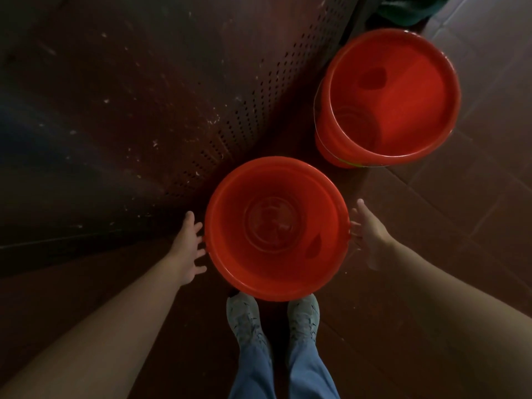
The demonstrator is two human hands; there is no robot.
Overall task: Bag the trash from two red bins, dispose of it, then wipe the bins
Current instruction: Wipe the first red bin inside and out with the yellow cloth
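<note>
Two round red bins stand on the dark tiled floor, both with nothing inside. The near bin (276,228) is right in front of my feet. The far bin (388,99) stands behind it to the right, with a thin metal handle along its side. My left hand (188,249) is at the near bin's left side with fingers spread, the fingertips at or just off its wall. My right hand (367,228) is at the bin's right side, fingers straight, touching the rim area. Neither hand holds anything.
A dark perforated metal panel (172,110) rises on the left, close behind the near bin. My two grey shoes (273,318) stand just below that bin. Brown floor tiles (475,211) spread to the right. Something dark green (408,10) lies at the top edge.
</note>
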